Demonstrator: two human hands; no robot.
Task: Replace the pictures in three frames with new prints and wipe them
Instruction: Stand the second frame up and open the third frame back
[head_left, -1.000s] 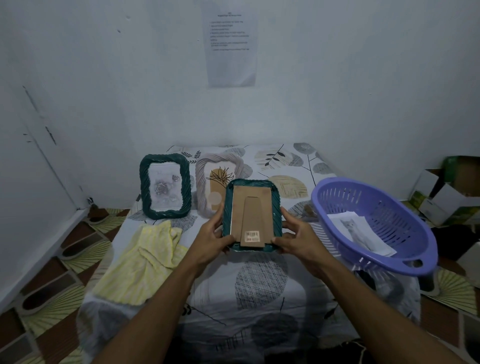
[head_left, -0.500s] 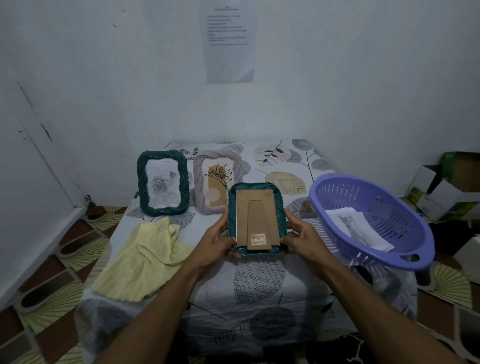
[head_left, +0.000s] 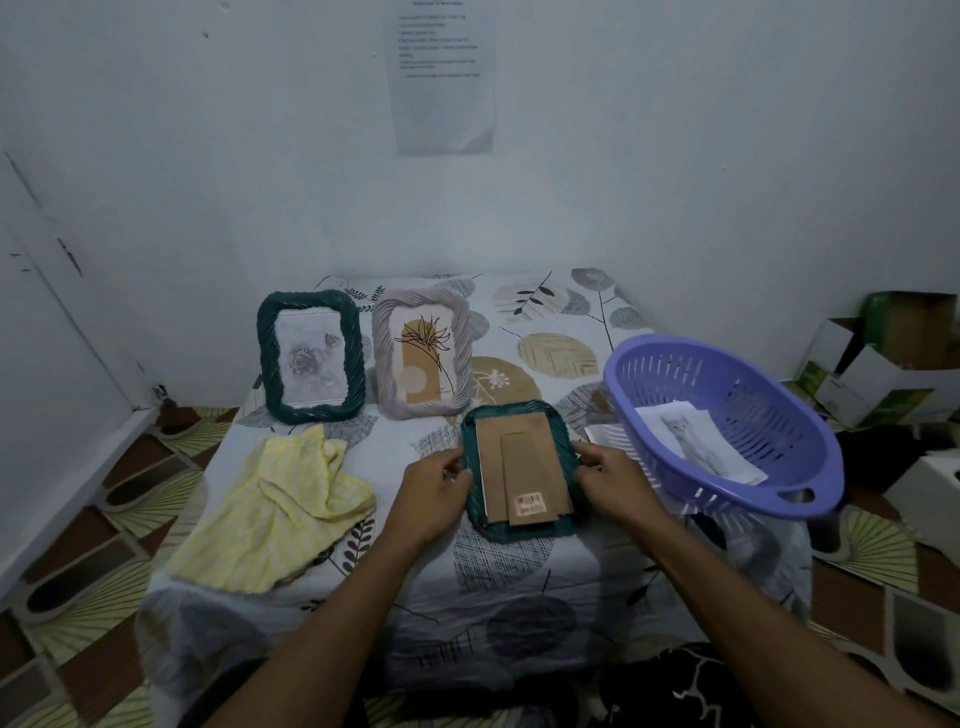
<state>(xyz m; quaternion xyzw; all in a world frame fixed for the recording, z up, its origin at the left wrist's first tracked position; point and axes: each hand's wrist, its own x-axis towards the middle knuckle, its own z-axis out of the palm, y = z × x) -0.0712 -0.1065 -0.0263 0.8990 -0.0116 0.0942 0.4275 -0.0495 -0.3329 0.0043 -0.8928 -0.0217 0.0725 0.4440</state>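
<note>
Left hand (head_left: 436, 486) and right hand (head_left: 613, 480) each have their fingers curled on a long side of the teal frame (head_left: 521, 530). It lies face down on the table (head_left: 395, 441), between the yellow cloth (head_left: 280, 504) and the purple basket (head_left: 727, 415). I'd pin it flat and lift the stiff cardboard back (head_left: 492, 460) evenly at its edge, not by the thin stand flap (head_left: 525, 457); the ribbed, rope-like rim gives good purchase.

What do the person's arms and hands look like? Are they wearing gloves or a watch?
The left forearm and right forearm are bare, with no sleeves in view. The left hand and right hand wear no gloves. I see no watch, bracelet or ring on either.
</note>
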